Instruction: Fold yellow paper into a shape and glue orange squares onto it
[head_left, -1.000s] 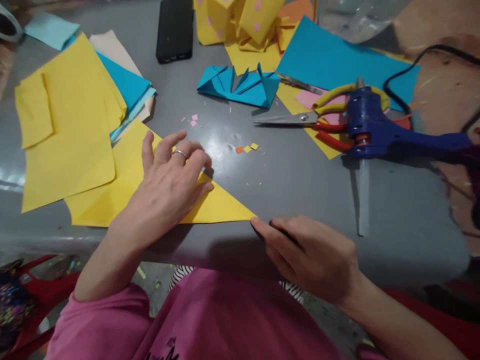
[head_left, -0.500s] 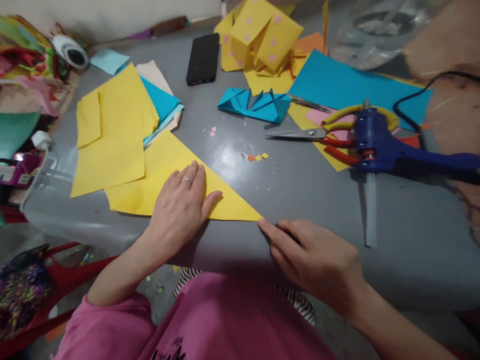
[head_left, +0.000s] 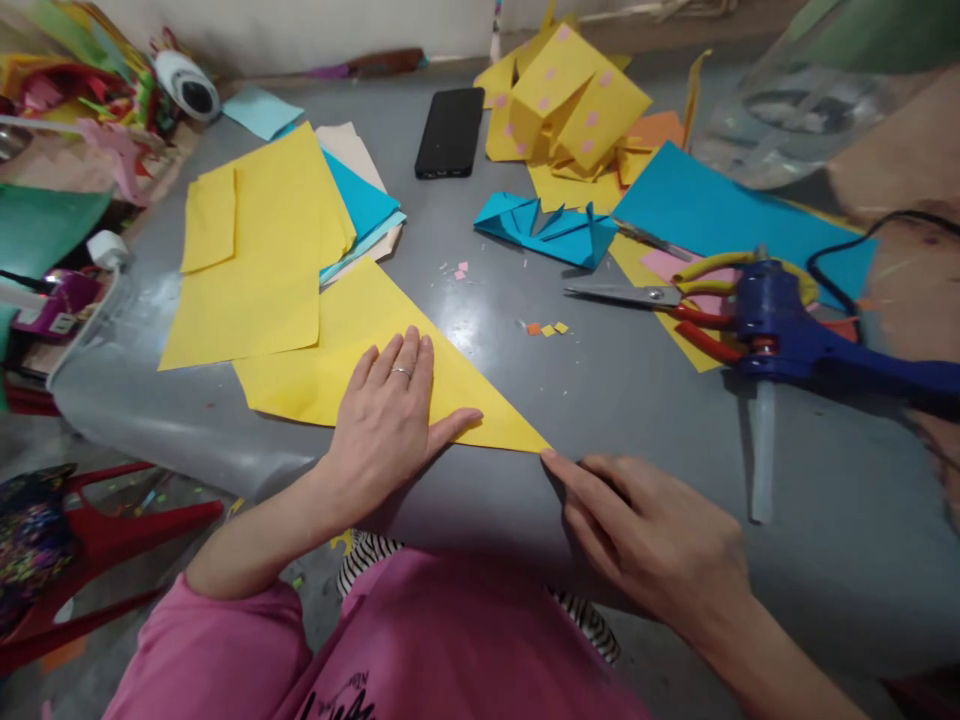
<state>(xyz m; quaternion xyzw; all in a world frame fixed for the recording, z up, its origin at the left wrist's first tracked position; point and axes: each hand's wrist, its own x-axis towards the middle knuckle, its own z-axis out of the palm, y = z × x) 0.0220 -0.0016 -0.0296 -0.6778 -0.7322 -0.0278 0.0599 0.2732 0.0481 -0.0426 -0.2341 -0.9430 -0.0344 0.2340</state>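
The left hand (head_left: 386, 425), arched earlier, now lies open on the folded yellow paper (head_left: 480, 395) near the grey table (head_left: 637, 400) edge; the right hand (head_left: 652, 530), grip unclear, touches its pointed corner.

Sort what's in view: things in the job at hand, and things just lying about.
In the job:
yellow sheet, under the left hand, its tip touched by the right hand

Apparently just lying about, untouched:
scissors
blue glue gun
black smartphone
folded blue paper
pink-dotted yellow papercraft
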